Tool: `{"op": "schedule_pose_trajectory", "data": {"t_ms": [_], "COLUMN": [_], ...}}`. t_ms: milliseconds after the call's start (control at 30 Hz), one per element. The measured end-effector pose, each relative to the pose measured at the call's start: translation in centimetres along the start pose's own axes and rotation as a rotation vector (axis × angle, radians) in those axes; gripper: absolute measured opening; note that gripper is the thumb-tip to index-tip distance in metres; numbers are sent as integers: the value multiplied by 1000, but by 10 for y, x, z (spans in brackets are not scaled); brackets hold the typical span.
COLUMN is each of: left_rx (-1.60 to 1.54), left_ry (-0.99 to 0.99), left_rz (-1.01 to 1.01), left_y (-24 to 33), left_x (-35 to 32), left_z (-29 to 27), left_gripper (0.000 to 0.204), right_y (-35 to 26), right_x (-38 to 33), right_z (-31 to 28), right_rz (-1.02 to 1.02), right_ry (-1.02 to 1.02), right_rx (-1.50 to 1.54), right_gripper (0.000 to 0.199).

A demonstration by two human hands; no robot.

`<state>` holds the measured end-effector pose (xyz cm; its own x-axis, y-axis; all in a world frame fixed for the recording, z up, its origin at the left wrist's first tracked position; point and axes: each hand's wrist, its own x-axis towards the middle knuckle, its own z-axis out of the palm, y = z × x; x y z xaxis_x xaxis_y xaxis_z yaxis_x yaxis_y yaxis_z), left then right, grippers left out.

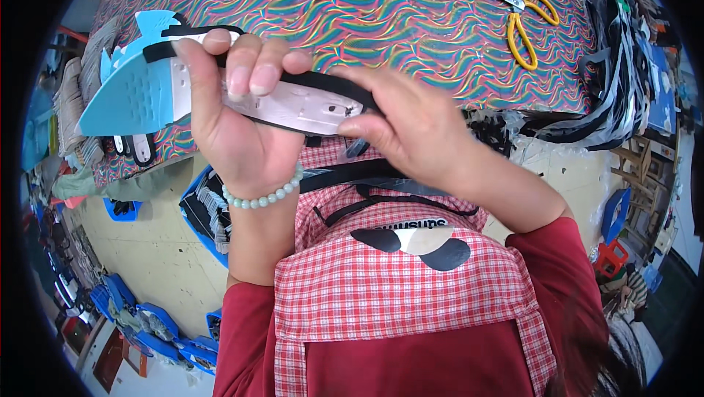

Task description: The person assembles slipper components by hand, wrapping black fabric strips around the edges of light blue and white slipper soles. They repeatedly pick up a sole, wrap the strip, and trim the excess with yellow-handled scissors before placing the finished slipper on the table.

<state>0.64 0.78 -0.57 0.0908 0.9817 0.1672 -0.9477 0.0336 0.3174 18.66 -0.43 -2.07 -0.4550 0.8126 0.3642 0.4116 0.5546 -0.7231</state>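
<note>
A long pale pink piece with black edging [304,106] is stretched between my hands above the table's near edge. My left hand [246,107], a pale green bead bracelet at its wrist, has its fingers curled over the piece's left half. At the right end my right hand [411,122] pinches it, thumb below and fingers above. Beyond my left hand, a light blue perforated part [132,96] adjoins the pale piece; whether they are joined I cannot tell. A black strap end [159,52] crosses the blue part. My left palm hides some of the middle.
Yellow-handled scissors [522,12] lie spread on the patterned tabletop [381,8]. Black and clear strips [623,67] hang over its right end. Grey fabric pieces [73,103] are stacked at the left. A blue bin [209,213] stands below, with more blue bins [154,323] at lower left.
</note>
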Motion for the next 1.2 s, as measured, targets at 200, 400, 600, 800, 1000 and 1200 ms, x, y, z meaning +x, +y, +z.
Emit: {"op": "schedule_pose_trajectory", "data": {"t_ms": [200,400,600,800,1000,1200], "left_rx": [323,2125,1780,1320,1162,953], "left_ry": [321,-500,-466,13,140,183], "left_rz": [-189,488,-165,-135,178,160], "left_y": [-16,25,28,1,-32,-32], "left_x": [-15,-8,-8,-30,-20,-16], "left_z": [-6,39,50,47,29,27], "left_gripper": [41,33,24,35,50,33], "right_y": [-8,0,-31,-10,-9,-6], "right_x": [1,26,53,29,9,13], "right_z": [-10,-71,-82,-50,5,2], "right_rz": [305,-198,-370,-5,90,51], "right_ry": [-49,-183,-251,197,375,357], "right_rx": [486,-196,-89,485,649,548], "right_gripper": [39,28,37,27,11,13]}}
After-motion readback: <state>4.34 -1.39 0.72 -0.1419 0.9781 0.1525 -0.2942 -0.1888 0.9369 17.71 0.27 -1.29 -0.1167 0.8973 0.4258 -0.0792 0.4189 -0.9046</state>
